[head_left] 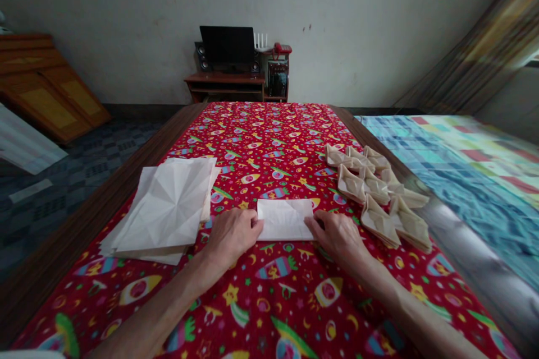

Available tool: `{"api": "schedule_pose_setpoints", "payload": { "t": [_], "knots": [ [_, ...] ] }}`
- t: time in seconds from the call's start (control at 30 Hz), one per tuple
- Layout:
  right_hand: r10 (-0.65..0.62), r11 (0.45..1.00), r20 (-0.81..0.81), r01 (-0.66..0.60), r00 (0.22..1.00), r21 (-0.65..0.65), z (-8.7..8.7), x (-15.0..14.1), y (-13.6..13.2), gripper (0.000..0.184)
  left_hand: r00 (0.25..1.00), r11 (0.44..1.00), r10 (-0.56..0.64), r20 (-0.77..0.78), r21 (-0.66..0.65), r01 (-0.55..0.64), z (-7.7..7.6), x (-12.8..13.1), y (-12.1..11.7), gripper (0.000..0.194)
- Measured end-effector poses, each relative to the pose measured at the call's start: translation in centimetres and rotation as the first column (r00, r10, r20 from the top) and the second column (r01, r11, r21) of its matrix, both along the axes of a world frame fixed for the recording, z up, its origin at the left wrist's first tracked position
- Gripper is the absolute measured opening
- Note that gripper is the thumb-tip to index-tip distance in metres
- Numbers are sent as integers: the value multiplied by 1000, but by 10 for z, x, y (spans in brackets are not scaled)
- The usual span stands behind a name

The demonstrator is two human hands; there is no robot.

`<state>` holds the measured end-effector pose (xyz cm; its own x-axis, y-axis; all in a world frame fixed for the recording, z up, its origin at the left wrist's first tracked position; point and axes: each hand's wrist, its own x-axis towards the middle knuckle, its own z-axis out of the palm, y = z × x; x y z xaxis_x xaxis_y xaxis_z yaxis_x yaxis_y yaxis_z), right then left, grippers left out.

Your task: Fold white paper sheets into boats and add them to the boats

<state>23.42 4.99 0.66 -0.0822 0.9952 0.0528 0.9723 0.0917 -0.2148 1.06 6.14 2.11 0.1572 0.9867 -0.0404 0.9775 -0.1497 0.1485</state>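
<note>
A white sheet of paper point(286, 220), folded to a flat rectangle, lies on the red patterned cloth in front of me. My left hand point(236, 231) grips its left edge, with thumb and curled fingers closed on the paper. At the opposite edge, my right hand point(337, 231) pinches the paper the same way. To the left of my left hand is a stack of creased white sheets point(172, 202), the top one marked with folds fanning from its middle. Several folded paper shapes point(364, 182) with pointed ends stand in rows beyond my right hand.
The red cloth point(269, 151) covers a table with dark wooden edges point(138, 171). A bed point(455, 179) with blue and patchwork covers adjoins on the right. By the wall stand a monitor point(227, 45) on a desk point(225, 83) and a red telephone point(282, 49). A wooden cabinet point(46, 84) stands left.
</note>
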Motion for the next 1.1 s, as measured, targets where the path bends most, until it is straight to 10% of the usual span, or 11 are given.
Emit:
{"api": "schedule_pose_setpoints", "payload": {
  "t": [0.27, 0.47, 0.63, 1.1],
  "knots": [
    [-13, 1000, 9, 13, 1000, -13, 4, -3, 0, 34, 998, 996, 43, 51, 77, -47, -5, -1, -1, 15],
    [-1, 1000, -2, 1, 1000, -12, 5, -2, -1, 33, 941, 844, -335, 50, 460, 276, -4, 11, -19, 30],
    [24, 1000, -23, -23, 999, 19, 4, -1, -2, 33, 800, 775, -598, 45, 287, 563, -17, 27, -34, 47],
    [48, 988, 68, -57, 997, 142, 5, -1, -8, 31, 815, 812, -573, 84, 193, 551, -28, 28, -35, 43]
  ]
}}
